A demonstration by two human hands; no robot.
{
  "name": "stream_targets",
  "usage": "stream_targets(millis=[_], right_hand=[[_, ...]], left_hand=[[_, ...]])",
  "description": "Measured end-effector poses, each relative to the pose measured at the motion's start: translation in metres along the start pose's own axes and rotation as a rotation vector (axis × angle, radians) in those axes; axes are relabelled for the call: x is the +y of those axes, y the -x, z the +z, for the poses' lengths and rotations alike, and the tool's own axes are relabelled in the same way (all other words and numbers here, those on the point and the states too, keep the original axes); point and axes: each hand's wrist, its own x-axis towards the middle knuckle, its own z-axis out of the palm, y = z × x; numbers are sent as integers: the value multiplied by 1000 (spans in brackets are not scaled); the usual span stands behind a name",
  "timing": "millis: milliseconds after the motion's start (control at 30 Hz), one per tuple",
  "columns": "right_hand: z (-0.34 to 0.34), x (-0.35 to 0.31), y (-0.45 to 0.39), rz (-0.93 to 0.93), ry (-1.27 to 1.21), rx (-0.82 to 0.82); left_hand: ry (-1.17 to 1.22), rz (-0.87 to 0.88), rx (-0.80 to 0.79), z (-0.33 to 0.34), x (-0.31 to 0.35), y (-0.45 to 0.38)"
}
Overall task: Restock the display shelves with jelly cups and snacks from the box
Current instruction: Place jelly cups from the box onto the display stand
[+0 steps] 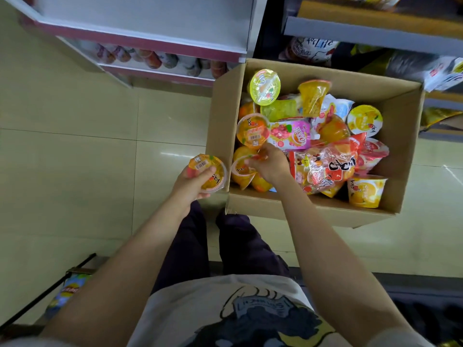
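shirt (200, 309): cream, dark graphic print | trousers (240, 246): dark | arms: bare

Left hand (193, 180) gripping, right hand (269, 162) reaching, fingers curled.

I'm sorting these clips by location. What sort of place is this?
Most likely a small shop aisle. White display shelves with pink edges hold rows of cups, a brown cardboard box of packaged jelly cups and snacks sits on the tiled floor, and more packets fill the grey shelf.

The box (313, 211) of jelly cups (253, 131) sits on the floor (75, 146), right of the display shelves (150, 43).
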Motion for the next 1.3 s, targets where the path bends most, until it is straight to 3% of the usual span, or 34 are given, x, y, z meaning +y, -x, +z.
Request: stream_targets(millis=[200,333,500,633,800,1000,1300], right_hand=[[-12,7,-9,-40,153,-183],[-18,3,-5,-5,182,-214],[-29,2,16,82,-95,-128],[-53,-17,46,80,-414,-147],[-95,-82,86,-32,-747,-235],[-147,-207,129,-271,-868,-259],[-187,-370,149,-434,-1086,-277]], left_hand=[[-7,-5,7,2,-3,-5],[-12,-5,2,7,-1,-5],[5,5,12,11,7,3],[79,70,-15,13,31,22],[180,198,-78,19,107,72],[316,458,-172,2,231,141],[98,866,-267,-57,398,200]])
